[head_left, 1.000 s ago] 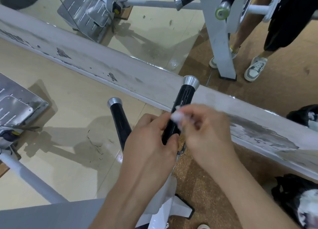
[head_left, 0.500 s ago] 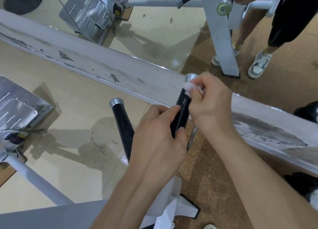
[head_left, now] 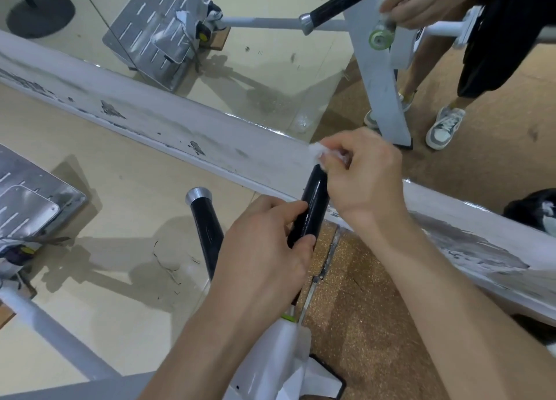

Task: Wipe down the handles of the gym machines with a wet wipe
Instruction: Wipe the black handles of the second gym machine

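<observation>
My right hand (head_left: 364, 186) has travelled up the shaft from mid-length to the far end. The silver end cap that showed a second ago is now covered. My left hand (head_left: 264, 249) has not shifted from the lower section.

Position: the small, white, crumpled wet wipe (head_left: 319, 151) sits at the top end of the glossy black cylindrical handle (head_left: 313, 207). It is pinched between my right thumb and curled fingertips. My left fingers and thumb are curled round the lower part of the same handle, steadying it.

Handling: the wet wipe is soft, light and limp. I judge that it will bunch or tear if dragged by one corner, so hold it wadded, with the wad pressed against the surface. The handle is rigid and fixed to the white painted machine frame (head_left: 279, 354). Its sheen suggests a smooth skin that turns slippery when damp, so grip it low, clear of the wiped zone.

Surroundings: a second black handle (head_left: 207, 225), with a silver metal cap, stands just to the left, apart from my hands. Behind both runs a scuffed white skirting board (head_left: 180, 129) below a wall mirror (head_left: 270, 68). The speckled brown cork floor (head_left: 361, 294) lies to the right.
</observation>
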